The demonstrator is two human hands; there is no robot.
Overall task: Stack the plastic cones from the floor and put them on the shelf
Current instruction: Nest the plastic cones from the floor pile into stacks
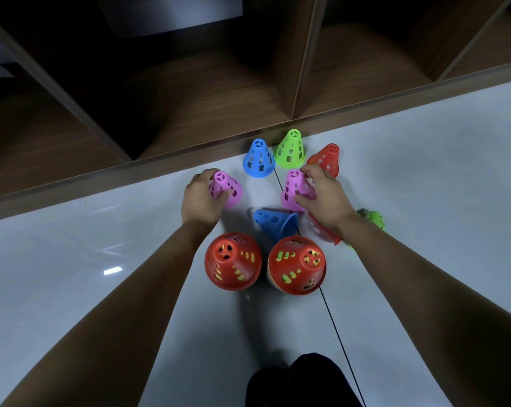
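Observation:
Perforated plastic cones are scattered on the white floor before a wooden shelf [189,113]. My left hand [202,198] grips one pink cone [229,188], tilted. My right hand [321,195] holds a second pink cone [293,189]. Behind them stand a blue cone [258,160], a green cone [291,149] and a red cone [327,158]. A blue cone [276,223] lies on its side between my arms. Two red cone stacks [233,261] [296,264] stand nearest me. A red cone [321,230] and a green cone [374,218] are partly hidden under my right forearm.
The shelf has open wooden compartments with upright dividers [305,57] and a low front edge [130,174] along the floor. A dark tile seam [330,315] runs across the floor. My dark-clothed knee [301,380] shows at the bottom.

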